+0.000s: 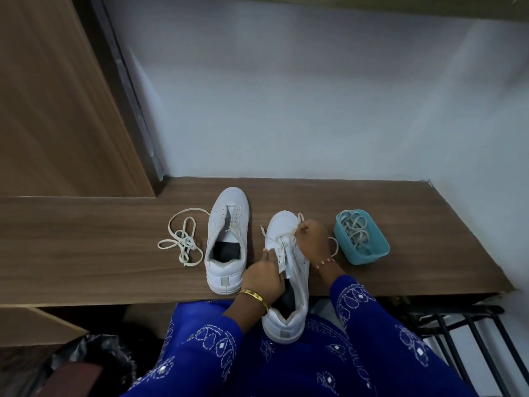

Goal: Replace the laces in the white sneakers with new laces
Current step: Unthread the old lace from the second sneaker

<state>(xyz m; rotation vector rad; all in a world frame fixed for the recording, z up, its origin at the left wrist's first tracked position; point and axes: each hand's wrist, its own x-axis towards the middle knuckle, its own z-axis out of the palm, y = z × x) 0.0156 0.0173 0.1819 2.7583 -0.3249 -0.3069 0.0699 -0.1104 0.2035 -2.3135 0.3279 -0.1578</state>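
Note:
Two white sneakers are on a wooden desk [400,253]. The left sneaker [226,245] stands toe-away with a lace hanging loosely from a few eyelets. The right sneaker [286,279] overhangs the front edge, its heel toward my lap. My left hand [264,277] grips its tongue and left side. My right hand [312,242] pinches a cream lace [282,237] near the toe eyelets; one end loops out to the right. A loose cream lace [181,239] lies tangled left of the shoes.
A teal plastic tub [362,239] holding more laces sits right of my right hand. A wooden panel rises at the back left, with a pale wall behind the desk. A black bin bag is at the lower left and a dark metal rack at the lower right.

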